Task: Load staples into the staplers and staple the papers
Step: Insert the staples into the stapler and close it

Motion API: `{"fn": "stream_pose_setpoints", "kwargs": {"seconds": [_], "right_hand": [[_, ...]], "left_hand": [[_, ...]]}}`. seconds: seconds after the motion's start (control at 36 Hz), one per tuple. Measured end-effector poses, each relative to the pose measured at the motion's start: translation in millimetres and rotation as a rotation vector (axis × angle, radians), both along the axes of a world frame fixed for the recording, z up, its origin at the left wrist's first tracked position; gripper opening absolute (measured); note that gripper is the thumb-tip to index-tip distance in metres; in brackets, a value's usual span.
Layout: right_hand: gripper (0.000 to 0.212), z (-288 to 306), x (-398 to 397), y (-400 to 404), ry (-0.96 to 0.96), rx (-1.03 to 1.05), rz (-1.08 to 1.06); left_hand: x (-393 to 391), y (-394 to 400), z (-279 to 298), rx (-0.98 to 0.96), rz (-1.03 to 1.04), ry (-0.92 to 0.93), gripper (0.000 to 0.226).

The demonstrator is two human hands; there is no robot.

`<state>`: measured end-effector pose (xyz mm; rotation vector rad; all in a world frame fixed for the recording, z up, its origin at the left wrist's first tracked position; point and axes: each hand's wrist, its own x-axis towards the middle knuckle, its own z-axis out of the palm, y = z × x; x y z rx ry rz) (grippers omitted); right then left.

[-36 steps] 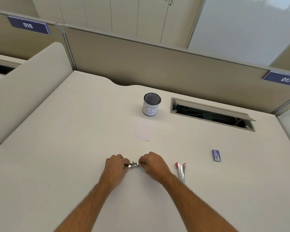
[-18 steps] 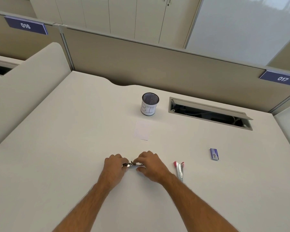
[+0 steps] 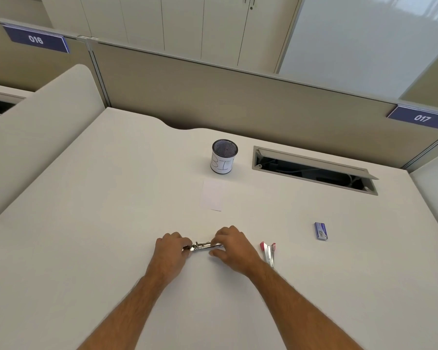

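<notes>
Two bare forearms reach up from the near edge of a smooth, matte off-white desk (image 3: 86,223). Between them lies a small metal stapler (image 3: 202,246), a slim shiny silver bar that stretches sideways, low over the desktop. The left hand (image 3: 171,251) curls its fingers round the stapler's left end, knuckles up. The right hand (image 3: 234,246) pinches the right end, fingers arched over the top and the thumb underneath beside it. So both hands are clamped on the one stapler, close together with only a short length of bright metal showing between them.

Just to the right of the right wrist, a second stapler (image 3: 269,253) lies on the desk, untouched; it is narrow, silver along its body and red at the two tips that splay apart at its far end. Farther right and a little beyond it sits a small, flat rectangular blue staple box (image 3: 321,231), well apart from both hands.

Beyond the hands, a thin white rectangular sheet of paper (image 3: 213,195) lies flat, almost the same tone as the desk. Just behind it stands a round black mesh cup (image 3: 224,156) wrapped in a white label with handwritten letters. To its right a long rectangular cable slot (image 3: 314,170) opens in the desktop, its grey lid tilted up. A beige fabric-like partition (image 3: 238,104) with blue number plates closes the far side.
</notes>
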<state>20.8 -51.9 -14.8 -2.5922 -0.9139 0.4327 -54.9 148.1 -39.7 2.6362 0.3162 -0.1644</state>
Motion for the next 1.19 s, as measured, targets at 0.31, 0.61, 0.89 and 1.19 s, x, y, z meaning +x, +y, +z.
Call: {"fn": "stream_pose_setpoints", "kwargs": {"seconds": [0.31,0.61,0.89,1.19], "right_hand": [[0.029,-2,-11,8,-0.024,0.151,-0.156],[0.026,-2,-38,36,0.091,0.229,-0.299],[0.03,-2,-25,33,0.149,0.27,-0.577],[0.026,-7,-39,39,0.047,0.127,-0.455]], "left_hand": [[-7,-9,8,-0.13,0.059,0.014,0.02],[-16,-28,11,-0.163,0.089,0.022,0.02],[-17,-36,13,-0.133,0.078,0.015,0.012],[-17,-40,13,-0.13,0.103,-0.001,0.02]]}}
